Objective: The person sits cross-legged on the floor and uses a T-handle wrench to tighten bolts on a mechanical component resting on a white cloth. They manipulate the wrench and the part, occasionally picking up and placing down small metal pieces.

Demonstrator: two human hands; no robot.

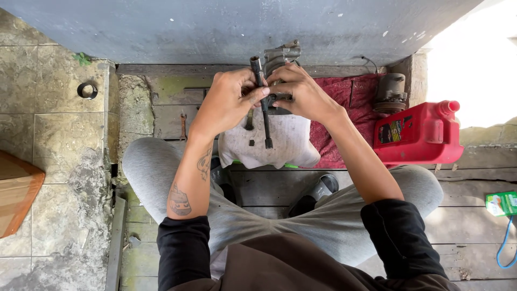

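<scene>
I sit cross-legged on wooden planks. My left hand (229,102) grips a dark T-shaped socket wrench (265,121) near its top; the shaft runs down over a white cloth (288,145). My right hand (301,94) holds a grey metal engine part (283,55) against the wrench. The part sticks up above my fingers, and its lower half is hidden by both hands. Small dark pieces lie on the white cloth beside the shaft.
A red cloth (350,94) lies under the white one. A red oil jug (420,134) and a grey cylindrical metal part (390,92) stand at right. A green carton (501,203) sits at far right, a dark ring (87,90) on the tiles at left, a grey wall ahead.
</scene>
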